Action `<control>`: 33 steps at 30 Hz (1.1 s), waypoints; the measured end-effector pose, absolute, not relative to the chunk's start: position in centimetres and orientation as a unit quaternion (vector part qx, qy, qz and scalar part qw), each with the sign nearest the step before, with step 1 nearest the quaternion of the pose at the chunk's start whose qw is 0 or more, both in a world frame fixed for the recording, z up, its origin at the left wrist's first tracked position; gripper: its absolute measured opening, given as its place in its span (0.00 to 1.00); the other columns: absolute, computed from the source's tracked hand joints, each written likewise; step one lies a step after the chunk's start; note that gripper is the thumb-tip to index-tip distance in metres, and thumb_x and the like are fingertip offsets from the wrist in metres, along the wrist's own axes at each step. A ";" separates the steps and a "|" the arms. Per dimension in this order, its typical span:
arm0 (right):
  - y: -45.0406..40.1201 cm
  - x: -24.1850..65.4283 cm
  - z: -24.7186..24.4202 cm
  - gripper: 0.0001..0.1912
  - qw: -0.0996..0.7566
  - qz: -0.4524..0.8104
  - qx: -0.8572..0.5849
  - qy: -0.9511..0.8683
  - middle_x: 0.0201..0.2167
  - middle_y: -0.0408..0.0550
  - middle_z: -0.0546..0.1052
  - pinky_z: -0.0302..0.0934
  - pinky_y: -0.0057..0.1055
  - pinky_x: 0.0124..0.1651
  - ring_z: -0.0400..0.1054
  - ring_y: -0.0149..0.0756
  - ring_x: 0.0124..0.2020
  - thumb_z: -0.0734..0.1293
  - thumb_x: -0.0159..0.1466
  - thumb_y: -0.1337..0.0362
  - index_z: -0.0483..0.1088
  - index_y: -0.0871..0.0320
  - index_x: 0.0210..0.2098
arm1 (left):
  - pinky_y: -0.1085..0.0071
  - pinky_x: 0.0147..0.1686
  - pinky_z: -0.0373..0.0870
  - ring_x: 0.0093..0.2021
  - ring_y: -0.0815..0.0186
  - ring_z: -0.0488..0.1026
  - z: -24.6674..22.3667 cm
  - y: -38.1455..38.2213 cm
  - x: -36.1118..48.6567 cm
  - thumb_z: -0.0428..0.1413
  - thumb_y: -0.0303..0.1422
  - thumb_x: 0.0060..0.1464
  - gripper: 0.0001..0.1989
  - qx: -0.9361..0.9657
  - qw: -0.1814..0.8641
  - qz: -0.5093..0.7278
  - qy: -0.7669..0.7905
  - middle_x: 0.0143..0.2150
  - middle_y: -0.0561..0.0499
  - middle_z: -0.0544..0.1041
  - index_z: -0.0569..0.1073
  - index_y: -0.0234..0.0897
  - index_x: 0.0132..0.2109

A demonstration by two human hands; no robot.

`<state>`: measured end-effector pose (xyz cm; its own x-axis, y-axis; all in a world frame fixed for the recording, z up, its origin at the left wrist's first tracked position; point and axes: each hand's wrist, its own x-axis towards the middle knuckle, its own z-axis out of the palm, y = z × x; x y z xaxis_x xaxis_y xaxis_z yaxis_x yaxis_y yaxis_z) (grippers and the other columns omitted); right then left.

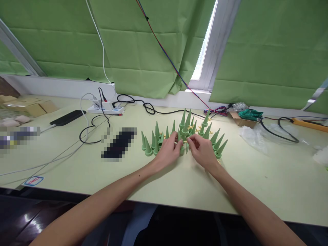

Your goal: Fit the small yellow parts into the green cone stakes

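Several green pointed cones with round bases stand on the pale table; one upright cone (148, 147) is at the left of the group. My left hand (167, 149) is closed around a green cone (181, 150), thumb and fingers curled at it. Close on its right, my right hand (204, 150) has thumb and forefinger pinched together at a tiny pale piece, too small to name. More cones stand behind both hands, and a tilted cone (220, 149) is beside my right hand. Small yellow pieces (197, 128) lie among the cones. My hands hide part of the group.
A blurred-out dark object (119, 143) lies left of the cones. Farther back are a power strip (106, 108), black cables (151, 108) and a black slab (68, 118). At right stand a small cardboard box (242, 120) and clear plastic bags (253, 138). The table's front edge runs below my forearms.
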<state>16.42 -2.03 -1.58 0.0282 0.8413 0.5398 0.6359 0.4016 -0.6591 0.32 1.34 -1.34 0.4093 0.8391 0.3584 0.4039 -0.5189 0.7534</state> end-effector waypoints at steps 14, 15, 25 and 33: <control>-2.2 16.2 -1.4 0.13 0.451 0.122 -0.517 -0.717 0.19 0.40 0.68 0.54 0.28 0.26 0.59 0.30 0.19 0.60 0.68 0.60 0.66 0.56 0.28 | 0.72 0.23 0.57 0.25 0.68 0.65 -1.0 1.4 0.3 0.48 0.39 0.64 0.08 0.764 0.312 0.403 0.395 0.29 0.53 0.69 0.62 0.40 0.39; -2.2 16.2 -1.4 0.13 0.451 0.124 -0.516 -0.717 0.19 0.40 0.68 0.54 0.28 0.26 0.59 0.30 0.19 0.60 0.68 0.60 0.66 0.56 0.28 | 0.72 0.23 0.57 0.26 0.68 0.66 -1.0 1.4 0.3 0.48 0.39 0.64 0.08 0.764 0.313 0.402 0.396 0.30 0.52 0.70 0.63 0.40 0.39; -2.3 16.2 -1.3 0.14 0.456 0.146 -0.522 -0.706 0.18 0.39 0.65 0.52 0.29 0.25 0.55 0.29 0.19 0.61 0.67 0.59 0.64 0.56 0.26 | 0.73 0.22 0.55 0.23 0.71 0.61 -0.8 1.1 0.3 0.47 0.41 0.65 0.09 0.763 0.327 0.399 0.390 0.31 0.53 0.69 0.62 0.40 0.40; -2.3 16.0 -1.2 0.15 0.460 0.148 -0.535 -0.693 0.16 0.38 0.62 0.51 0.29 0.25 0.54 0.29 0.17 0.61 0.67 0.59 0.62 0.56 0.25 | 0.73 0.21 0.51 0.20 0.74 0.54 -0.5 0.6 0.3 0.47 0.40 0.65 0.09 0.766 0.341 0.395 0.375 0.33 0.55 0.68 0.62 0.40 0.40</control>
<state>16.04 -2.30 -1.20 -0.0050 0.8773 0.4799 0.6057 0.3846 -0.6966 0.35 0.63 -0.48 0.4055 0.8447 0.3494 0.3047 -0.4853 0.8196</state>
